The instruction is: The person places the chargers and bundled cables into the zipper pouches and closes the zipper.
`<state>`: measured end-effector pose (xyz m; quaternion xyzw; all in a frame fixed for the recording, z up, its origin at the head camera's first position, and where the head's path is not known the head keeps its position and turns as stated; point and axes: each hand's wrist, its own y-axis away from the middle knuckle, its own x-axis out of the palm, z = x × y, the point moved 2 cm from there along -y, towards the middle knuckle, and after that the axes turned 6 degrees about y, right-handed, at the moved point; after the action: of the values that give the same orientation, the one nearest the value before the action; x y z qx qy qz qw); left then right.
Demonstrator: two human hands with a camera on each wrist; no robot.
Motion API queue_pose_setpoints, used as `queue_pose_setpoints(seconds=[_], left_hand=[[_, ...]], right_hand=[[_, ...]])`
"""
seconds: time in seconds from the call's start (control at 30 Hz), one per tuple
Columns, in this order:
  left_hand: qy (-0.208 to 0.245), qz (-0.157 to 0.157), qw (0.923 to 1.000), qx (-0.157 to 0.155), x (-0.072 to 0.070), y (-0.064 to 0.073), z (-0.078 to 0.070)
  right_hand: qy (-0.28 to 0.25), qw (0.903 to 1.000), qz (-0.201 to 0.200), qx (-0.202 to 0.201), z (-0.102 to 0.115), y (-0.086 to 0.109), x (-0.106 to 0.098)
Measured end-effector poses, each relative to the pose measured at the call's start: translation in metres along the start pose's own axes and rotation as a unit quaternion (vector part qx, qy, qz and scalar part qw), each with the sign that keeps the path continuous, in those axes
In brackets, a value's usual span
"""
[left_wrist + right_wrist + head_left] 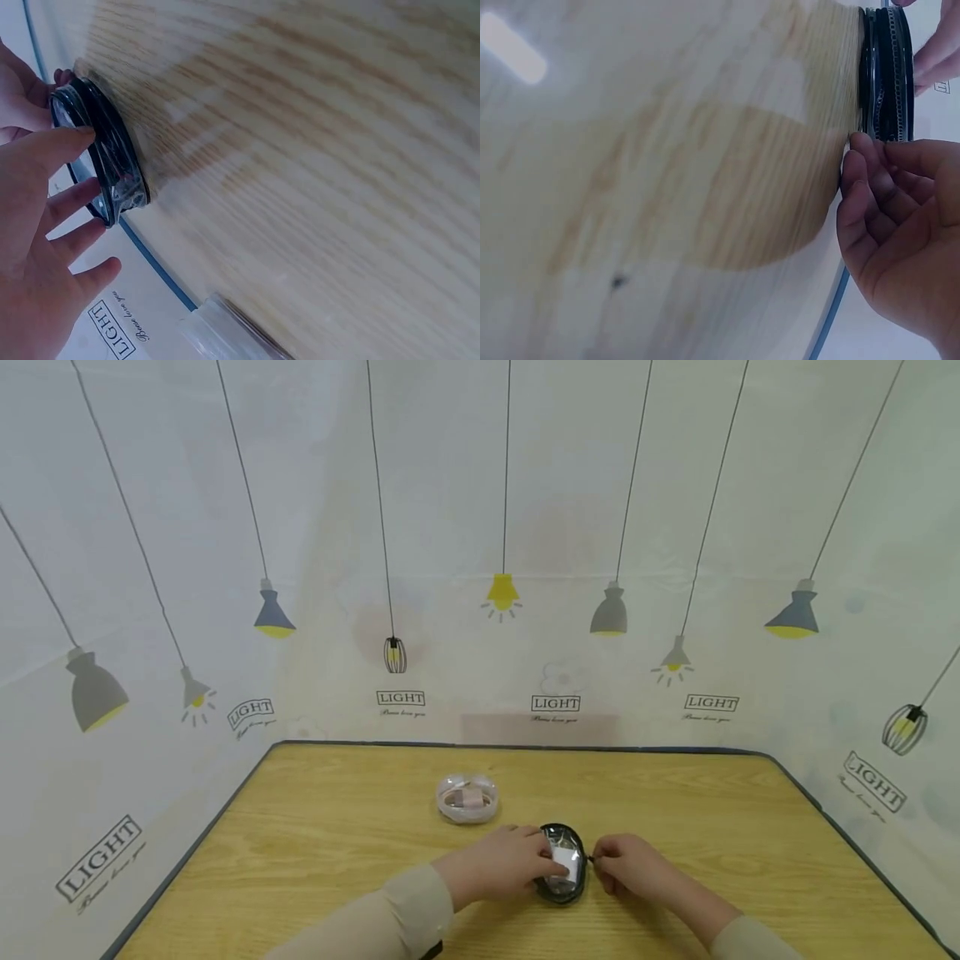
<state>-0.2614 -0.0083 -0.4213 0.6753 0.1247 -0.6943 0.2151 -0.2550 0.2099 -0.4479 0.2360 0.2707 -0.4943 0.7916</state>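
On the wooden table lies a small round black zippered case [564, 893] with a clear window; something white shows inside. My left hand [504, 862] rests on its left part, thumb on the window. Seen in the left wrist view, the left fingers [77, 241] are spread and fairly straight against the case [112, 142]. To the right of the case my right hand [632, 865] pinches a small black zipper pull [591, 859]. Zipper teeth [879, 97] run along the case's side in the right wrist view, just above the right hand [900, 217]. The pull is hidden there by the fingertips.
A clear round container [467, 815] with a coiled cable [468, 797] inside stands farther back, left of the case. The wooden table [337, 827] has a dark edge and is enclosed by pale walls [450, 510] printed with hanging lamps.
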Motion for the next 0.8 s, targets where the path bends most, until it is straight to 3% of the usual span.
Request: queue_pose_setpoints(seconds=[0.17,0.37,0.57,0.8], left_hand=[[-0.003,0.001,0.9999,0.013,-0.001,-0.002,0.004],[-0.009,0.022,0.9995,0.022,-0.001,-0.004,0.01],[-0.006,0.063,0.9978,0.02,0.001,-0.006,0.014],[-0.008,0.073,0.9973,0.011,0.002,-0.011,0.017]], right_hand=[[0.006,1.0,0.006,-0.002,0.0,-0.002,0.001],[0.022,0.9995,0.012,-0.019,0.0,-0.005,0.004],[0.044,0.9974,0.032,-0.047,-0.003,-0.007,0.006],[0.054,0.9957,0.048,-0.059,-0.006,-0.007,0.004]])
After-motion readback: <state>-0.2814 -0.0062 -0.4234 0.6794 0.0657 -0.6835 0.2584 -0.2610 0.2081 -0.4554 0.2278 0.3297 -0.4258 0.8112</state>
